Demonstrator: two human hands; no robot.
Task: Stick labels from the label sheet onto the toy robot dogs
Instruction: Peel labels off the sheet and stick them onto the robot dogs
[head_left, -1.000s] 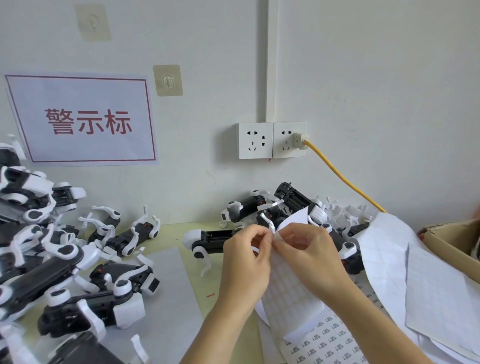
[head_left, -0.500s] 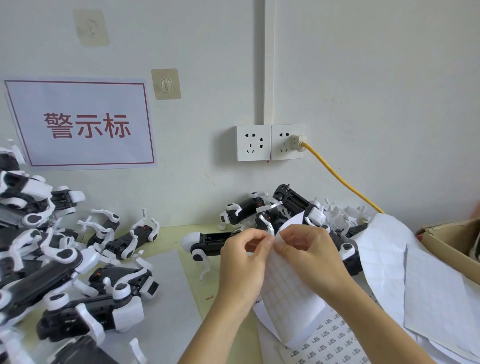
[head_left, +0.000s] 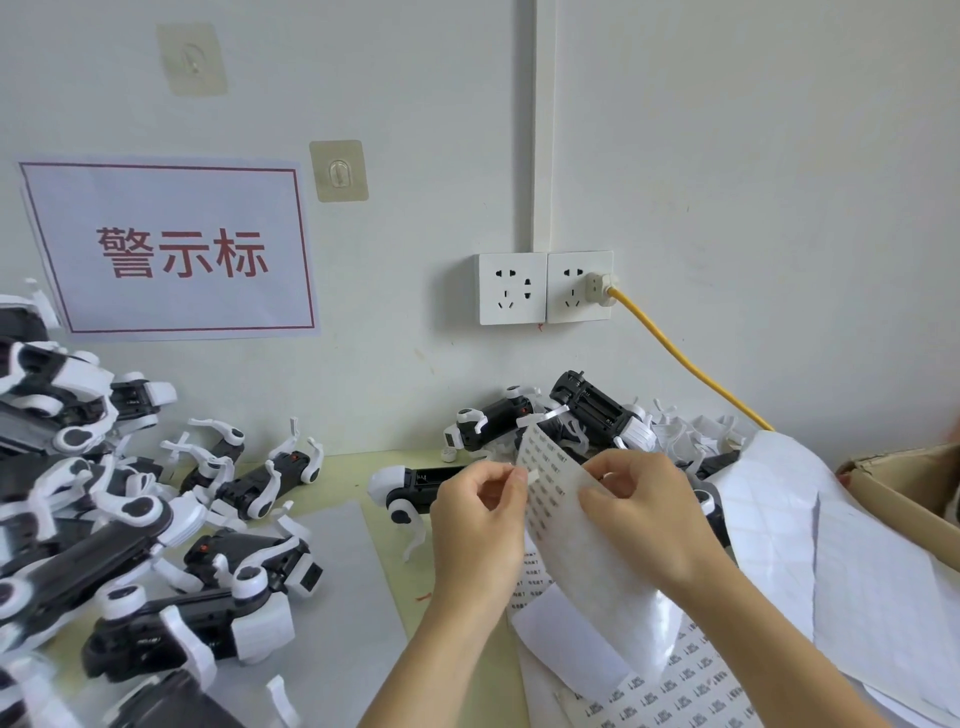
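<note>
Here the label sheet (head_left: 558, 499) stands upright, long axis vertical.

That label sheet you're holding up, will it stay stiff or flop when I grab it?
Probably floppy: the label sheet curves and bends where the right hand grips it. Likely very light, being thin paper. The label pinched by the left hand may stick to fingers.

Bright even light, soft shadows, wide-angle edge bending
</note>
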